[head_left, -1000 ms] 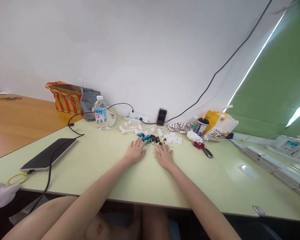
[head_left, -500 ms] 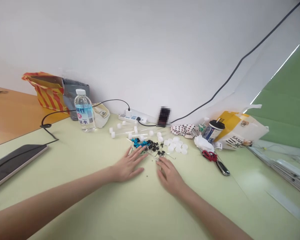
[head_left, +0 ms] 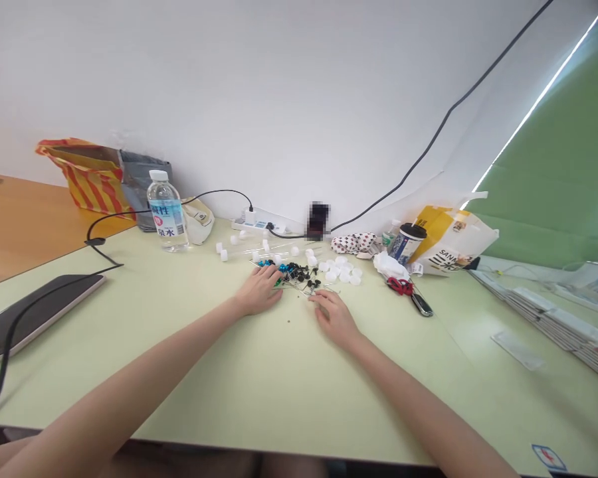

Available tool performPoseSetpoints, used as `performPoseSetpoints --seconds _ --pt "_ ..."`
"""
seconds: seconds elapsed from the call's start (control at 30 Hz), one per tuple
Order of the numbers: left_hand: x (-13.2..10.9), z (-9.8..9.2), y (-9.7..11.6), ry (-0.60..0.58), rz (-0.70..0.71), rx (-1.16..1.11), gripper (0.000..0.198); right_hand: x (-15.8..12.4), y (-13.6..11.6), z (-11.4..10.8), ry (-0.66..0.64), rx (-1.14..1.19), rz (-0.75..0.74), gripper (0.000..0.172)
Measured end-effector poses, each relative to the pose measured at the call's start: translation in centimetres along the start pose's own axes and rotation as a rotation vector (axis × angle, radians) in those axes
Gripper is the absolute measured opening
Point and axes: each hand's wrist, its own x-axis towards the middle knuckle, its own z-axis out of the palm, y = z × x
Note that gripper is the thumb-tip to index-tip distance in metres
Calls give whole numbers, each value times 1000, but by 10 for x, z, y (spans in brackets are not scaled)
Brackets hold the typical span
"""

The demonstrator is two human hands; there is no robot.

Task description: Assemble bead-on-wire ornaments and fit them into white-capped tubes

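Observation:
My left hand [head_left: 259,291] lies palm down with its fingers stretched out over blue-headed pieces [head_left: 285,267] at the left of a small pile. Black-headed pieces with thin pin-like stems [head_left: 301,271] lie mixed in beside them. At the near right edge of this pile, my right hand [head_left: 337,320] rests on the table, fingers reaching forward and slightly bent, thumb apart. No held thing shows in it. White round caps [head_left: 343,271] are heaped behind the right hand. Clear tubes with white caps [head_left: 252,252] lie behind the pile.
A water bottle [head_left: 168,212] stands at the left, near a tablet-like device [head_left: 40,312] and black cable. Red-handled scissors [head_left: 399,286], a dark oblong object [head_left: 421,305], a lidded cup [head_left: 406,244] and a bag [head_left: 451,242] sit at the right. A power strip [head_left: 254,223] lies by the wall.
The view has shifted, so the table's front edge now shows. My left hand's fingers have drawn closer together over the blue-headed pieces. My right hand stays by the pile's near edge.

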Motion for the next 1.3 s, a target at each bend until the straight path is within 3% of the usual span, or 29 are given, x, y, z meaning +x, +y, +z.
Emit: performPoseSetpoints --seconds 0.2,0.37,0.53,0.77,0.93,1.17,1.3 --pt "4 10 -3 27 10 -13 23 1 8 -4 60 166 54 40" --pt "-5 15 -5 -33 32 -93 24 -2 12 -2 43 223 97 40" --pt "-3 13 -4 -30 48 -108 23 1 12 -2 31 149 71 35" --pt "0 7 -2 17 75 -143 18 4 10 0 132 17 117 25" --pt "2 13 -6 89 45 -228 16 19 -3 7 32 -154 216 22" --pt "0 20 -10 151 -143 -435 15 44 -20 18 -112 -253 468 14" --pt "-5 18 -8 218 -341 -574 20 46 -30 19 -198 -350 395 23"
